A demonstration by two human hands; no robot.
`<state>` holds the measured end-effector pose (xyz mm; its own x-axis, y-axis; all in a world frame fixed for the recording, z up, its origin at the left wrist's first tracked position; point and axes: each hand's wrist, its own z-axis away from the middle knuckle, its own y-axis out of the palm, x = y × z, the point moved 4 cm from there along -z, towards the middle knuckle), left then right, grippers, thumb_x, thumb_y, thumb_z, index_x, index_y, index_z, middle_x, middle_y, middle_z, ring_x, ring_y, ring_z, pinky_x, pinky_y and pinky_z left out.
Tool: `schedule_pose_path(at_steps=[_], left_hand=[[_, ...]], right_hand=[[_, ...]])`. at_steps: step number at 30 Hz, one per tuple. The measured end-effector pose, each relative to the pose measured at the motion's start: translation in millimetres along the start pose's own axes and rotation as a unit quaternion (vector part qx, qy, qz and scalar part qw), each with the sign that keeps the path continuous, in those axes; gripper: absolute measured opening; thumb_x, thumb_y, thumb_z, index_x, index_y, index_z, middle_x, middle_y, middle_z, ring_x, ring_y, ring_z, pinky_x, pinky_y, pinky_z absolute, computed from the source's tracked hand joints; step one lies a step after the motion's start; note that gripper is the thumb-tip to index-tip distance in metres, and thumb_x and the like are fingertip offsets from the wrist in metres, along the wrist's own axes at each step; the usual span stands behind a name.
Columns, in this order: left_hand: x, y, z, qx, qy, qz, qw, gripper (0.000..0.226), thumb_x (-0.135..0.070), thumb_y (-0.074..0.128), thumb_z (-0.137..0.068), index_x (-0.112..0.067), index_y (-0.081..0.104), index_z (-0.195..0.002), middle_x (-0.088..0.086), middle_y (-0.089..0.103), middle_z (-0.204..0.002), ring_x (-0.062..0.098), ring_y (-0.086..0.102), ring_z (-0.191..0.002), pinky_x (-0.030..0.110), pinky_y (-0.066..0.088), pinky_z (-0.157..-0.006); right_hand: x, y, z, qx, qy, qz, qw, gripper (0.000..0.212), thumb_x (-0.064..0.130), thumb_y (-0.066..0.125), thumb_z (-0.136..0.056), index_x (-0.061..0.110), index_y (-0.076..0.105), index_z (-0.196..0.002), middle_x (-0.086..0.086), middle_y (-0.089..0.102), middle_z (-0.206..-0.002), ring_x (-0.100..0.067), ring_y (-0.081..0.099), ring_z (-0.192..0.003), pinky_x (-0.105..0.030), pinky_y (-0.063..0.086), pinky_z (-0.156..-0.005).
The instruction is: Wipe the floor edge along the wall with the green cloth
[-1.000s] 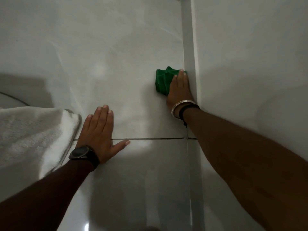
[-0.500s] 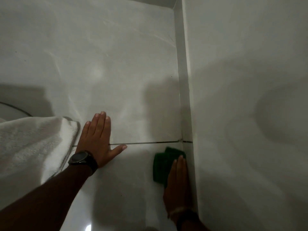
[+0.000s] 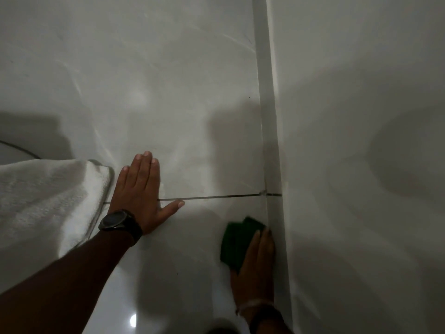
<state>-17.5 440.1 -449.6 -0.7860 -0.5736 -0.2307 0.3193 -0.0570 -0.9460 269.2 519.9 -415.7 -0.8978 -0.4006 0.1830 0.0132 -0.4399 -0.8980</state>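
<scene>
A folded green cloth [image 3: 234,241] lies on the pale tiled floor, right beside the grey floor edge strip [image 3: 268,116] that runs along the white wall [image 3: 356,141]. My right hand [image 3: 256,268] presses flat on the near part of the cloth, fingertips touching the edge strip, bracelets on its wrist. My left hand [image 3: 142,196] rests flat on the floor to the left, fingers spread, across the tile joint, with a dark watch on its wrist.
A white towel-like fabric [image 3: 43,201] lies at the left, next to my left hand, with a thin curved line on the floor behind it. A dark grout line [image 3: 216,196] crosses the floor toward the wall.
My right hand has dragged the green cloth along the wall edge from beyond the grout line back toward me. In the last half second it barely moved. My left hand stayed planted.
</scene>
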Motion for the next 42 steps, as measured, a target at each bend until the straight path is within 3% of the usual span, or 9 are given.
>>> schedule_pose_path(at_steps=[4,8,18,23,27,32,39,42], left_hand=[[0.0,0.4,1.3,0.0,0.0,0.001,1.0,0.115,-0.084,0.036,-0.08,-0.002,0.015,-0.157,0.019,0.01,-0.166,0.034,0.005,-0.153,0.048,0.003,-0.12],[-2.0,-2.4,0.9,-0.004,0.003,0.007,1.0,0.114,-0.083,0.038,-0.08,-0.001,0.018,-0.156,0.02,0.012,-0.166,0.036,0.009,-0.153,0.052,0.009,-0.119],[-2.3,-1.0,0.4,-0.017,0.001,-0.005,1.0,0.114,-0.084,0.036,-0.08,0.0,0.017,-0.156,0.022,0.013,-0.165,0.037,0.01,-0.152,0.054,0.011,-0.119],[-0.4,0.7,0.4,-0.016,0.004,-0.015,1.0,0.115,-0.084,0.035,-0.081,0.0,0.016,-0.156,0.023,0.013,-0.165,0.038,0.01,-0.152,0.053,0.01,-0.119],[-0.7,1.3,0.2,-0.02,0.009,-0.012,1.0,0.114,-0.084,0.035,-0.081,0.0,0.017,-0.156,0.023,0.014,-0.165,0.038,0.01,-0.152,0.052,0.01,-0.119],[1.5,2.6,-1.8,-0.03,0.013,-0.019,0.999,0.114,-0.084,0.036,-0.081,0.0,0.017,-0.156,0.022,0.013,-0.165,0.037,0.008,-0.153,0.05,0.007,-0.12],[1.1,0.2,-0.2,-0.02,0.006,-0.015,1.0,0.114,-0.083,0.037,-0.081,0.0,0.016,-0.156,0.022,0.013,-0.165,0.037,0.008,-0.153,0.051,0.008,-0.119],[1.4,0.5,-0.2,-0.012,0.002,-0.011,1.0,0.114,-0.084,0.036,-0.082,0.0,0.015,-0.156,0.022,0.011,-0.165,0.036,0.006,-0.153,0.051,0.007,-0.119]], right_hand=[[36.4,-19.7,-61.5,-0.034,0.015,-0.053,0.998,0.093,0.03,0.066,-0.085,0.005,0.003,-0.148,-0.018,0.005,-0.158,-0.035,0.004,-0.144,-0.043,0.003,-0.117],[51.3,-23.5,-76.5,-0.045,0.066,-0.077,0.994,0.097,0.034,0.068,-0.083,0.002,0.003,-0.148,-0.021,0.007,-0.157,-0.039,0.006,-0.143,-0.046,0.005,-0.118],[51.0,-27.6,-97.5,-0.088,-0.022,-0.046,0.995,0.092,0.035,0.066,-0.082,-0.002,0.011,-0.146,-0.025,0.016,-0.154,-0.042,0.012,-0.141,-0.047,0.008,-0.117],[70.0,-51.4,-162.8,-0.066,-0.072,-0.042,0.994,0.088,0.031,0.062,-0.085,-0.005,0.007,-0.145,-0.028,0.01,-0.154,-0.041,0.008,-0.141,-0.044,0.001,-0.118],[94.6,-77.3,-227.4,-0.054,-0.111,0.049,0.991,0.09,0.039,0.058,-0.088,-0.01,0.007,-0.142,-0.031,0.012,-0.152,-0.043,0.01,-0.141,-0.045,0.003,-0.118],[115.1,-93.4,-276.2,-0.033,-0.11,0.073,0.991,0.092,0.041,0.059,-0.088,-0.008,0.005,-0.143,-0.029,0.009,-0.153,-0.041,0.007,-0.142,-0.043,0.003,-0.118],[79.0,-64.8,-188.2,-0.074,-0.126,0.027,0.989,0.067,0.016,0.038,-0.089,-0.011,0.009,-0.143,-0.033,0.011,-0.152,-0.045,0.009,-0.141,-0.049,0.008,-0.119],[48.0,-40.2,-115.6,-0.081,-0.096,0.005,0.992,0.068,0.006,0.046,-0.086,-0.008,0.013,-0.144,-0.029,0.015,-0.153,-0.042,0.011,-0.142,-0.051,0.018,-0.117]])
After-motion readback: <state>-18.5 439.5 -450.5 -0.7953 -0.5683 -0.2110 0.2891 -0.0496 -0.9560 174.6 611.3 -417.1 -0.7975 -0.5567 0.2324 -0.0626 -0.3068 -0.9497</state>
